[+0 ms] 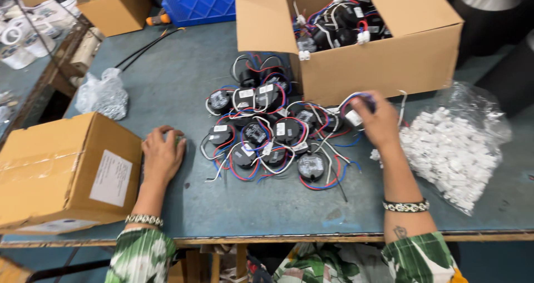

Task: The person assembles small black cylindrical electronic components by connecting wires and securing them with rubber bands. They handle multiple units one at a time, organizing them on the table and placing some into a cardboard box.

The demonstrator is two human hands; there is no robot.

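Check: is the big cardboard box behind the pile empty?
No, the open cardboard box holds black round units with red, blue and white wires.

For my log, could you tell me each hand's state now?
Left hand: closed over something hidden.
Right hand: closed on a round black unit with coloured wires.

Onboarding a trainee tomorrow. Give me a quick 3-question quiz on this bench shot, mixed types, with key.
1. True or false: the right hand is at the pile of wired black units.
2. What lies just right of that hand? A) bag of white connectors B) a drill C) a tape roll
3. Fill in: the left hand rests flat on the table beside a closed ____.

Key: 1 true; 2 A; 3 box.
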